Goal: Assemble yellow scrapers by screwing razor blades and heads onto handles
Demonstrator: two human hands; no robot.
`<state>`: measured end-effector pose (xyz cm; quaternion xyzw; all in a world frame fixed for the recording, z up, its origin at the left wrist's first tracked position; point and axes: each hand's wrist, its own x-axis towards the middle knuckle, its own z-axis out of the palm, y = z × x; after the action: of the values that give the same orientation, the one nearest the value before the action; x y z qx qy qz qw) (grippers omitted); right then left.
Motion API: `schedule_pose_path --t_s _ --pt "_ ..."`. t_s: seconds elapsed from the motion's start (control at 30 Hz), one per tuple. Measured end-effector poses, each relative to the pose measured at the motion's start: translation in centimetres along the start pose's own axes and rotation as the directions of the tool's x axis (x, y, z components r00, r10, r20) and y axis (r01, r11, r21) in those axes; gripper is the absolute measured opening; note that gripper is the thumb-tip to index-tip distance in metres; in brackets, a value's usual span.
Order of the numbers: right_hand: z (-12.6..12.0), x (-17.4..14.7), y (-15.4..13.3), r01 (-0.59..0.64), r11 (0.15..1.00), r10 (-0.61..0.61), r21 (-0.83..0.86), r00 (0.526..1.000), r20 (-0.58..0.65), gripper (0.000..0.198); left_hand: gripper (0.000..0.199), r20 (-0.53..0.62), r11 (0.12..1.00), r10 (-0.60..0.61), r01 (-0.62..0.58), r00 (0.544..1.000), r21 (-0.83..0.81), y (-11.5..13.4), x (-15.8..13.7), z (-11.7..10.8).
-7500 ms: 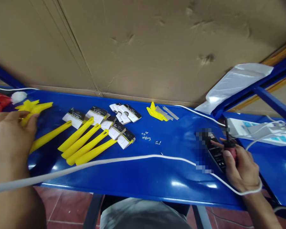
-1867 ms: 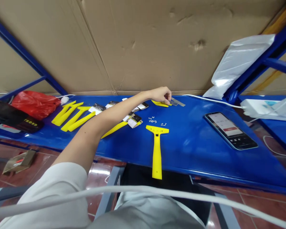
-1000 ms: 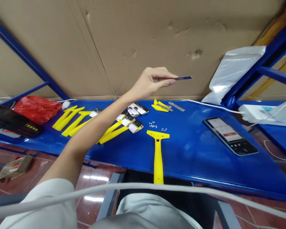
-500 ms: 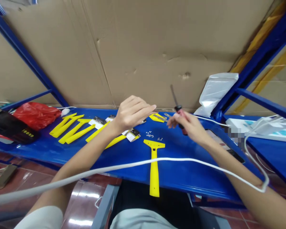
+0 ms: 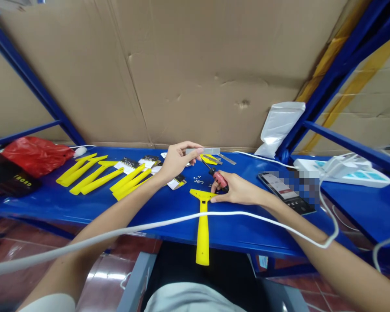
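Observation:
Pinched in my left hand (image 5: 178,161) is a flat grey metal plate (image 5: 211,151), held above the back of the blue table. My right hand (image 5: 235,188) grips a screwdriver (image 5: 220,178) with a red and black handle, its shaft angled up and left toward the plate. Right below, a yellow scraper handle (image 5: 203,234) lies with its wide head away from me; the fingers of my right hand are at the head's right end. Small screws and nuts (image 5: 197,178) are scattered just beyond that head. Behind the hands lie a yellow piece (image 5: 212,159) and metal strips (image 5: 227,159).
Several more yellow scraper handles (image 5: 99,180) and printed cards (image 5: 128,164) lie on the left. A red plastic bag (image 5: 35,156) and a black bag (image 5: 11,175) sit further left. A phone (image 5: 284,190) rests on the right. A white cable (image 5: 169,223) crosses in front of my arms.
My left hand now shows the metal plate between its fingers. My right hand has come down and left with the screwdriver, beside the scraper head. The view has shifted slightly to the right.

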<state>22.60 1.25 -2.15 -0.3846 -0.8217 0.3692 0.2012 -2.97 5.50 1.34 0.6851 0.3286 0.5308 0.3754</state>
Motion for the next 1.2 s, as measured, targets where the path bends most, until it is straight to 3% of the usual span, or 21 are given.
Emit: schedule_pose_path --t_s 0.1,0.27,0.6,0.67,0.77,0.93,1.2 --pt "0.3 0.1 0.4 0.001 0.998 0.000 0.062 1.000 -0.011 0.055 0.040 0.013 1.000 0.020 -0.020 1.000 -0.005 0.1 -0.3 0.4" --pt "0.6 0.6 0.9 -0.014 0.946 0.054 0.324 0.992 -0.114 0.061 0.042 0.036 0.998 0.064 -0.064 0.997 -0.009 0.0 -0.8 0.7" --pt "0.7 1.0 -0.4 0.087 0.642 0.251 0.761 0.915 -0.316 0.067 0.045 0.000 0.991 0.132 -0.132 0.991 -0.019 0.3 -1.6 1.4" --pt "0.6 0.9 -0.7 0.120 0.609 0.267 0.784 0.900 -0.345 0.065 0.040 -0.016 0.994 0.109 -0.110 0.994 -0.026 0.5 -1.7 1.5" --pt "0.3 0.8 -1.0 0.175 0.588 0.285 0.790 0.869 -0.405 0.064 0.049 -0.023 0.998 0.062 -0.063 0.998 -0.031 0.4 -1.6 1.6" --pt "-0.1 0.7 -1.3 0.215 0.589 0.325 0.779 0.820 -0.471 0.068 0.053 -0.016 0.988 -0.051 0.049 0.999 -0.144 -0.5 -1.3 1.5" --pt "0.0 0.7 -1.5 0.262 0.600 0.330 0.756 0.780 -0.532 0.066 0.055 0.154 0.965 -0.195 0.218 0.969 -0.147 -0.6 -2.0 2.3"
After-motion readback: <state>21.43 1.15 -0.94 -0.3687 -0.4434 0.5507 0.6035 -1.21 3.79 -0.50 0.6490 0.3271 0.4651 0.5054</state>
